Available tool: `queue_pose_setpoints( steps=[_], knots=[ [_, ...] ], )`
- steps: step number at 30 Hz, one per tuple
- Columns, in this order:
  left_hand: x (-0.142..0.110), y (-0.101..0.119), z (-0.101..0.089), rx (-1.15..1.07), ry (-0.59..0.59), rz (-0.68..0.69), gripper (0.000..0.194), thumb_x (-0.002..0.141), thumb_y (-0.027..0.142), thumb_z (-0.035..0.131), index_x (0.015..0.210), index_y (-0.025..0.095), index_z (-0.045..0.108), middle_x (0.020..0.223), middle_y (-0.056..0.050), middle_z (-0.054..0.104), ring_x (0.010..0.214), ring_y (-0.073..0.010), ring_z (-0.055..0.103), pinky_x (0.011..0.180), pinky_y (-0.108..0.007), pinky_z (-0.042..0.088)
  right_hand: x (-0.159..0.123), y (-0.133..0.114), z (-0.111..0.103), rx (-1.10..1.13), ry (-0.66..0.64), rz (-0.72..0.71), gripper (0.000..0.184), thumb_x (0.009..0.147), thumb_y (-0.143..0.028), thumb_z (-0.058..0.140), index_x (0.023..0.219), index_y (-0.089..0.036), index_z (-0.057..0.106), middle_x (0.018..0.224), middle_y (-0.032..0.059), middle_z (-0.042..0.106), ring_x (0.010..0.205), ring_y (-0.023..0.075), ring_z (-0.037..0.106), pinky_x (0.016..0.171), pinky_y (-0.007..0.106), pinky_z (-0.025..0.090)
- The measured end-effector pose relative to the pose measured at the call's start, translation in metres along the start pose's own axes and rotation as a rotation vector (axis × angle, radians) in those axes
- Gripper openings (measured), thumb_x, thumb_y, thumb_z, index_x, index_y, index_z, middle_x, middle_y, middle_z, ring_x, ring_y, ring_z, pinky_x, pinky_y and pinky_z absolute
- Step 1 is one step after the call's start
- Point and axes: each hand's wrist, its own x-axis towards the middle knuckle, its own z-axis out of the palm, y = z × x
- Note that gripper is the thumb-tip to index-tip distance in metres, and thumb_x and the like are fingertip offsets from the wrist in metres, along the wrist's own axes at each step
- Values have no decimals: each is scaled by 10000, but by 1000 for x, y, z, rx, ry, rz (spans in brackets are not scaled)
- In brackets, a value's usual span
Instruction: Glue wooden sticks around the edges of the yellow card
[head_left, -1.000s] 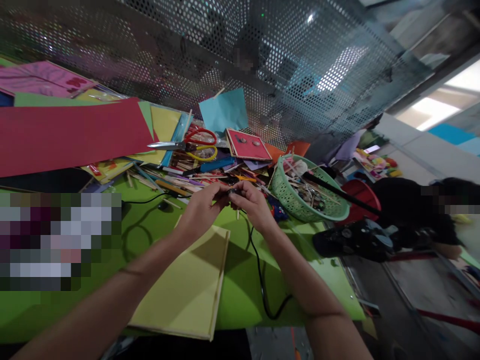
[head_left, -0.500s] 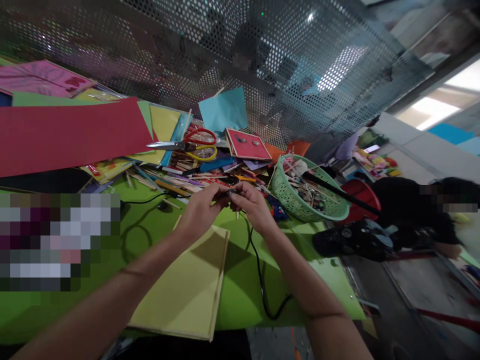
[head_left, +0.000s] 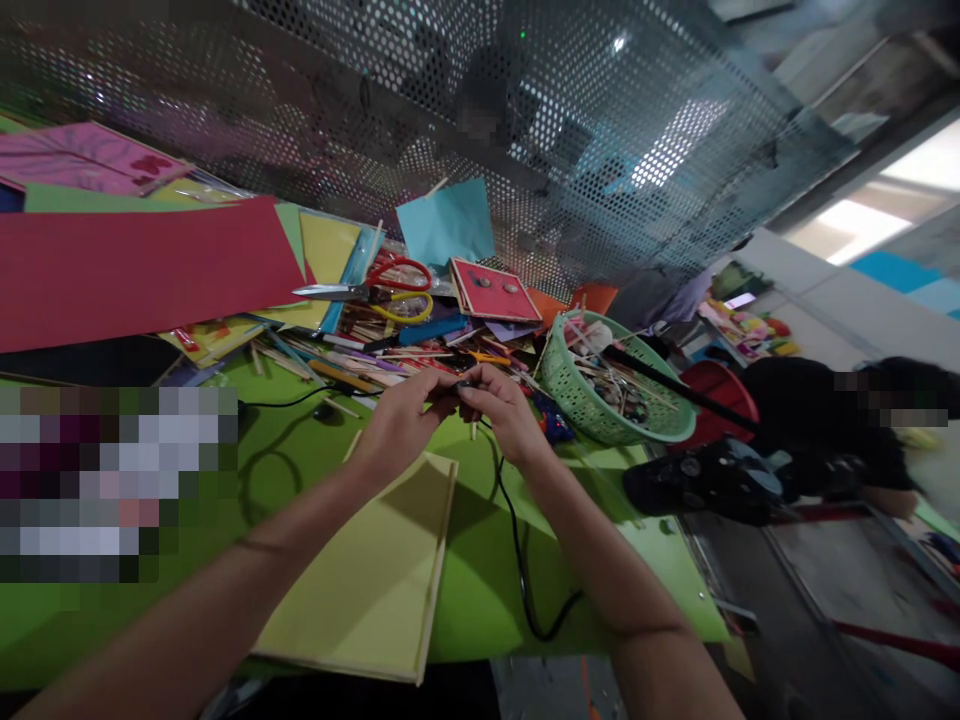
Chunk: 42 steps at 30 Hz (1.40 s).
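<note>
My left hand and my right hand meet above the green table, fingers pinched together on a small dark object between them. What that object is I cannot make out. A black cable hangs down from under my right hand and loops across the table toward its near edge. A yellow-green board lies flat under my left forearm.
A green mesh basket of sticks and small parts stands right of my hands. Behind lie red-and-yellow scissors, a red paper sheet, a blue paper and scattered sticks. A perforated metal screen backs the table. Another person sits at right.
</note>
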Motion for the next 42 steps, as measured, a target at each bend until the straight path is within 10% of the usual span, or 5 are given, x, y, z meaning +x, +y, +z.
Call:
queue_pose_setpoints(
  steps=[42],
  knots=[
    [0,-8,2,-88,41,-16,237,904,165,663,1116,211,759,993,-23,796,852,-159,723,820,-273,580,1,3,7,103,62,37,268,732,-390,748,815,-238,544,630,-68,571,565,120,519,603,266,378]
  ],
)
